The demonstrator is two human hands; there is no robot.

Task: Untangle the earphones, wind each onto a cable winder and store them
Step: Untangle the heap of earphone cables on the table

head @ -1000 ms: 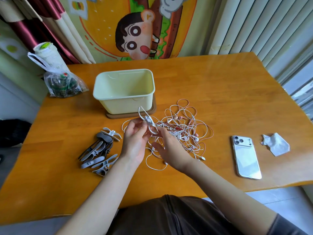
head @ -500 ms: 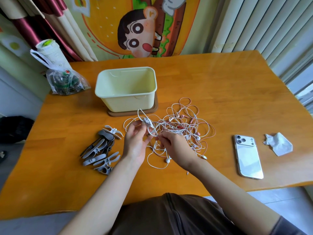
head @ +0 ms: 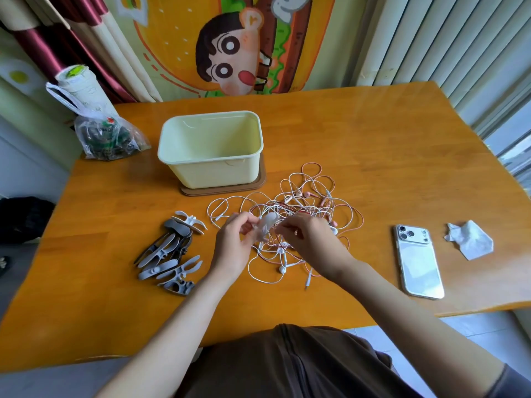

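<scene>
A tangle of white and pink earphones (head: 309, 202) lies on the wooden table in front of me. My left hand (head: 232, 245) holds a white cable winder (head: 265, 228) just above the near left side of the tangle. My right hand (head: 309, 239) pinches a white earphone cable right beside the winder. A pile of several grey and white cable winders (head: 172, 254) lies to the left of my left hand. The pale yellow storage box (head: 211, 150) stands open behind the tangle on a brown mat.
A white phone (head: 416, 262) lies face down to the right, with a crumpled tissue (head: 471, 239) beyond it. A plastic bag (head: 106, 136) with a white roll sits at the table's far left corner. The table's near edge is close to my body.
The winder in my left hand has turned and both hands have drawn closer together over the tangle's left side. The camera has tilted a little; the other objects stay put.
</scene>
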